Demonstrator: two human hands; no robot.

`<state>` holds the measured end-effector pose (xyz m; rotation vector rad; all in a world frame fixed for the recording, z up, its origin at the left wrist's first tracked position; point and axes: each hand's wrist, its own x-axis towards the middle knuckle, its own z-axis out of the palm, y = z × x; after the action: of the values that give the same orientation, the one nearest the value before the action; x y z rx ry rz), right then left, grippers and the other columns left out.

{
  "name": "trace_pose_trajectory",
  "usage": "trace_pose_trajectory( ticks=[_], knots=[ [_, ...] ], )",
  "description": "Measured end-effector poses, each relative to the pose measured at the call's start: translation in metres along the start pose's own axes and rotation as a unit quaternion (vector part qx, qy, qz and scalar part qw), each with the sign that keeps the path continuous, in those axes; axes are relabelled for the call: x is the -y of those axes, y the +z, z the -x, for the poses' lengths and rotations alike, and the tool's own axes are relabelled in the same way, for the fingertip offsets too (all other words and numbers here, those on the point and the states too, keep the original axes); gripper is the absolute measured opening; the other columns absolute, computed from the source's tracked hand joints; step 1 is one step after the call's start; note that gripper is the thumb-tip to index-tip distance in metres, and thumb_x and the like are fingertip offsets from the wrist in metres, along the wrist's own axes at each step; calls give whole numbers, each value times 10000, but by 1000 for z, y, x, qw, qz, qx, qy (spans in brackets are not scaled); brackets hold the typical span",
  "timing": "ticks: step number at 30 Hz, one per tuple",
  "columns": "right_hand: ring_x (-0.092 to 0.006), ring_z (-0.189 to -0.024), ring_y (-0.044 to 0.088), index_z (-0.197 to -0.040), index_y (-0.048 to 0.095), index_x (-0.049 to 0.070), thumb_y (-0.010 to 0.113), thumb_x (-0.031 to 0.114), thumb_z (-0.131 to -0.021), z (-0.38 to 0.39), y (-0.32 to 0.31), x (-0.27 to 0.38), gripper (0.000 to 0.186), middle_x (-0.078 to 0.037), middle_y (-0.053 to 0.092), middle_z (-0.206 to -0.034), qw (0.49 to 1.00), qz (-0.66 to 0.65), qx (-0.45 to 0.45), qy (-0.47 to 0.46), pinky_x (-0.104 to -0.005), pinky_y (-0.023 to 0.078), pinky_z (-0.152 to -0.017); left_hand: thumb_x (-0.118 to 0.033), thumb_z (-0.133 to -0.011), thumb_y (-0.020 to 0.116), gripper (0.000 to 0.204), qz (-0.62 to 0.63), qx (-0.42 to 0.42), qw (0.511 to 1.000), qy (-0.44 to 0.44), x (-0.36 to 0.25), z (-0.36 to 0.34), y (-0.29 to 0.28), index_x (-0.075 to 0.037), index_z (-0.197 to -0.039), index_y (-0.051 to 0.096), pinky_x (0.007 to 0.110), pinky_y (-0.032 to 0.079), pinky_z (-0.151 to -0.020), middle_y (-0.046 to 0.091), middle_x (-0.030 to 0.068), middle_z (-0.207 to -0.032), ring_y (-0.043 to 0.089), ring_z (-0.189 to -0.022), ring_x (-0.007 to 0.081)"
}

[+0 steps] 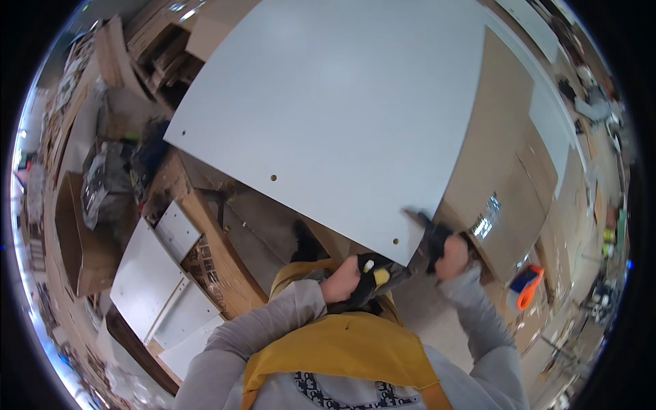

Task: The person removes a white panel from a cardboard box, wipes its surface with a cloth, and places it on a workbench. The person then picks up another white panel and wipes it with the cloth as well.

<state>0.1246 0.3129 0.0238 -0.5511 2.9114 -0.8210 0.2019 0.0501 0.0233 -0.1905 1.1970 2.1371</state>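
Hands meet at the near corner of a large white panel (342, 109), which fills the view from 12 o'clock to centre. The left hand (342, 280) is closed around a black-and-yellow tool (372, 277); the right hand (451, 256) grips the panel's corner edge. An orange tape dispenser (525, 285) lies at 4 o'clock.
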Motion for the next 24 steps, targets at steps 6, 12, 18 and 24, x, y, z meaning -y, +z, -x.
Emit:
trace_pose_trajectory(
  ticks=[6, 12, 18, 24],
  knots=[
    [-353, -732, 594, -696, 648, 42, 726, 103, -533, 31, -14, 14, 191, -149, 621, -744, 980, 129, 150, -12, -436, 503, -658, -30, -881, 566, 235, -229, -27, 971, 54, -16, 0, -54, 34, -1102, 616, 315, 482, -806, 665, 61, -956, 582, -878, 138],
    [-338, -712, 589, -732, 662, 49, 725, 103, -539, 62, -15, 54, 210, -128, 608, -710, 996, 63, 53, 20, -430, 501, -632, -448, -1012, 318, 546, 89, -332, 935, 87, -29, 90, -260, -13, -1314, 452, 368, 490, -951, 561, 139, -1228, 591, -1078, 244],
    [-370, -754, 591, -891, 661, 101, 669, 19, -612, 75, -4, 78, 290, -142, 611, -787, 987, -20, 3, 157, -434, 508, -659, -511, -968, 385, 617, 159, -440, 872, 145, -151, 173, -431, -66, -1393, 417, 420, 390, -1038, 494, 112, -1348, 482, -1218, 301],
    [-403, -761, 590, -902, 663, 70, 664, 23, -650, 65, 50, 136, 257, -181, 615, -821, 958, -19, -119, 262, -446, 507, -676, -443, -993, 406, 543, -56, -358, 921, 142, -222, 173, -489, -70, -1386, 425, 350, 440, -969, 532, 63, -1287, 526, -1143, 211]
  ],
)
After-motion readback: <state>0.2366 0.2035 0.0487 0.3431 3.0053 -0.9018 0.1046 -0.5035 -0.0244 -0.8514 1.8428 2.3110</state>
